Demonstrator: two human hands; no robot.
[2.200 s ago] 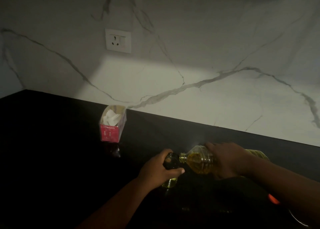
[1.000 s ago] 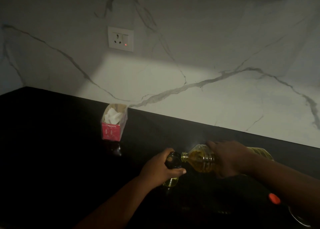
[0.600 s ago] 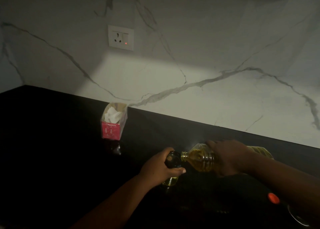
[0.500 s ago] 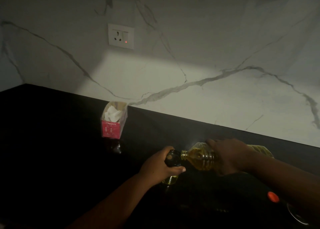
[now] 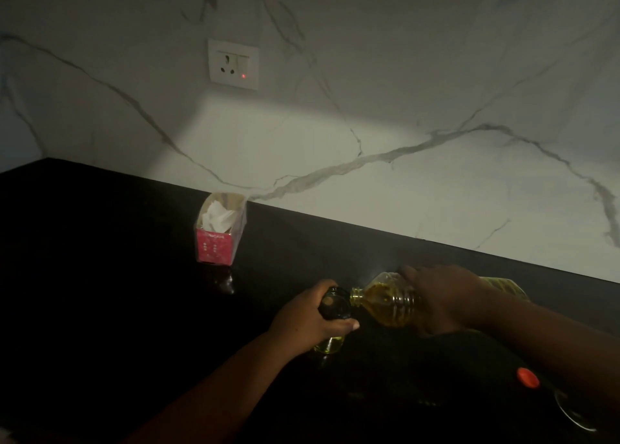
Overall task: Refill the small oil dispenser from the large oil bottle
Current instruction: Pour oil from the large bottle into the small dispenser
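Observation:
On the black counter stands the small oil dispenser, a little glass bottle with a dark open top and yellow oil at its bottom. My left hand grips it around the upper part. The large oil bottle, clear plastic with yellow oil, lies tipped almost level, its mouth at the dispenser's opening. My right hand holds this bottle from above around its shoulder. The bottle's rear end shows behind my right wrist.
A pink open carton with white paper in it stands by the marble wall. A wall socket glows with a red light. An orange cap lies at the lower right, beside a round rim. The scene is dim.
Both hands and both bottles keep the same pose, with the large bottle's mouth at the dispenser. Only the camera has shifted slightly.

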